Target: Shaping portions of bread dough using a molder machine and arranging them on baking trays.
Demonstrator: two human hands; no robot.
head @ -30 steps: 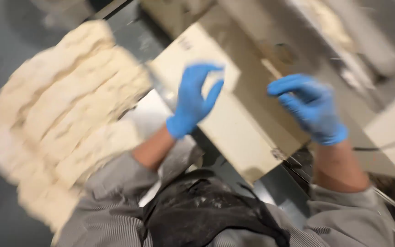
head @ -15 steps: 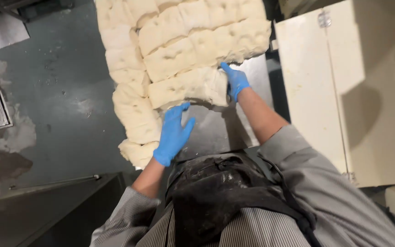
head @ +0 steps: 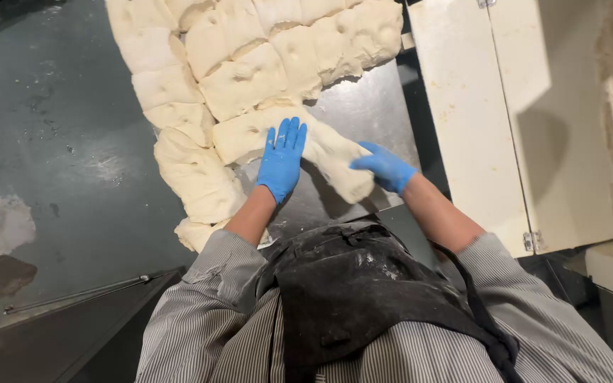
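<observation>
The step in hand looks like working one piece loose from the big scored dough sheet (head: 250,64). The left hand (head: 282,159) lies flat, fingers spread, pressing the dough piece (head: 321,152) at the sheet's near edge, while the right hand (head: 386,167), at about 3 o'clock of it, cups and grips that piece's end. Next would likely call for a clean pull toward 6 o'clock over the steel table (head: 363,106). The cream cabinet (head: 505,113) crowds the 3 o'clock side; dough overhangs the table toward the wet floor (head: 51,142) at 9 o'clock.
</observation>
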